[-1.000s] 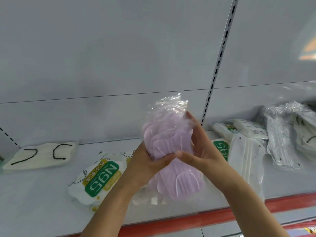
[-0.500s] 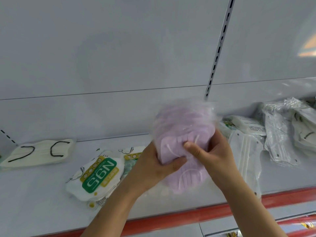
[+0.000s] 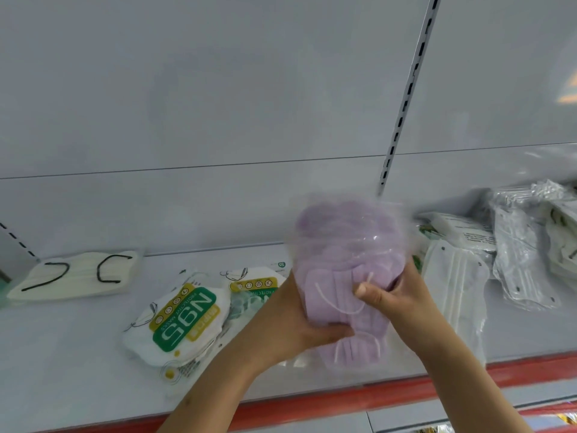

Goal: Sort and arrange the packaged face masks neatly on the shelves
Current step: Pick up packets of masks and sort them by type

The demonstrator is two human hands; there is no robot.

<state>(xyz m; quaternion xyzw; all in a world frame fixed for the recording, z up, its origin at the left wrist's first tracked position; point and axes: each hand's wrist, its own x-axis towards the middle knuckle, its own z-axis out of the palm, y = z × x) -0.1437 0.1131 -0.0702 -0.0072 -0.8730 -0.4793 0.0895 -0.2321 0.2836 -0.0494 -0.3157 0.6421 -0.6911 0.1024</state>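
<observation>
From the head view: soft, see-through plastic bag of light purple face masks (image 3: 346,276) up over the white metal shelf (image 3: 78,339), just in front of the shelf's back wall, gripped by both hands, left hand (image 3: 299,320) curled under its lower left side, right hand (image 3: 393,295) pinching its front. Looks light, squashy and slippery, so best held low around the fat middle, not by the thin floppy top. Nearby on the shelf, white bag with green N95 label (image 3: 178,323).

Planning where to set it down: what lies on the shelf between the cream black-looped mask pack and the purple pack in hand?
In the head view, two N95 packs lie between the cream pack and the purple pack.
</observation>
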